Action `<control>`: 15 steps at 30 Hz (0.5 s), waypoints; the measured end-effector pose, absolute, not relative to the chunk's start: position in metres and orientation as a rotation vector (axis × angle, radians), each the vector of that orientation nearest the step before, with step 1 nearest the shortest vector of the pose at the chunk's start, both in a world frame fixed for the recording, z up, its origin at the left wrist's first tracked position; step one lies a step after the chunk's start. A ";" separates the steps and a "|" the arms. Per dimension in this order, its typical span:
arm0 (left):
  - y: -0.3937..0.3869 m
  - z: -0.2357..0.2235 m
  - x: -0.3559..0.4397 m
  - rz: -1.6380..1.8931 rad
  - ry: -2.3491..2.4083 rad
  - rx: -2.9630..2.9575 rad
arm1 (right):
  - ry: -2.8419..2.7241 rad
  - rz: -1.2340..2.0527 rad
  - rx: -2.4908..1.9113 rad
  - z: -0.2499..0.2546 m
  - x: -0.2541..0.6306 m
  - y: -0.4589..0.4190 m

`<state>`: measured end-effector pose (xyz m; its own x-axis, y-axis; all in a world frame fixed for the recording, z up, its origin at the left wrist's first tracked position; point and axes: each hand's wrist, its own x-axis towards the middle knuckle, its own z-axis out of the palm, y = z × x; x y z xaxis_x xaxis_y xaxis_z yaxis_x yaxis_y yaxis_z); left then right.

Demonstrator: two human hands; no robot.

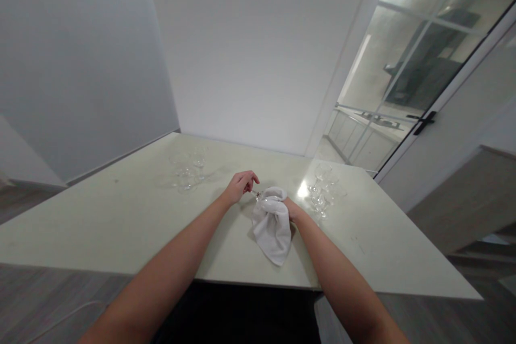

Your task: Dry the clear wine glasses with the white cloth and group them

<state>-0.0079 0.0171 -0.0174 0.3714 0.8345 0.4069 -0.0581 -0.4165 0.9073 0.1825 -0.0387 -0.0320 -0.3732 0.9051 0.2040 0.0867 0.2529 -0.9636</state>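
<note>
My left hand [242, 185] is closed on the thin stem of a wine glass [258, 194], which lies tilted on its side above the table. The glass's bowl end points toward my right hand and is partly hidden by a white cloth [273, 228]. My right hand [289, 209] is mostly covered by this cloth and grips it around the bowl, its fingers out of sight. One corner of the cloth hangs down toward the table's front edge.
Several clear stemmed glasses [321, 193] stand on the right of the pale table [121, 231]. More clear glasses [187, 169] stand at the back left. A white wall [250, 75] rises behind the table, and a glass-paned door [403, 91] is at the right.
</note>
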 end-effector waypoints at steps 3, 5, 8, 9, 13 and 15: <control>0.016 -0.015 -0.008 1.191 0.698 1.697 | -1.707 1.197 -0.895 -0.035 0.184 -0.036; 0.015 -0.014 -0.008 1.186 0.701 1.699 | -1.746 1.194 -0.863 -0.038 0.184 -0.034; 0.016 -0.014 -0.009 1.185 0.703 1.699 | -1.750 1.202 -0.859 -0.043 0.185 -0.030; 0.016 -0.014 -0.009 1.185 0.699 1.699 | -1.741 1.206 -0.868 -0.044 0.185 -0.030; 0.016 -0.015 -0.009 1.188 0.685 1.693 | -1.689 1.224 -0.920 -0.046 0.186 -0.030; 0.015 -0.015 -0.009 1.191 0.688 1.685 | -1.644 1.255 -0.944 -0.046 0.185 -0.032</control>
<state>-0.0085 0.0154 -0.0149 0.3731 0.8348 0.4049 -0.0665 -0.4112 0.9091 0.1854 -0.0319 -0.0457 -0.3630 0.9154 0.1743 0.0732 0.2145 -0.9740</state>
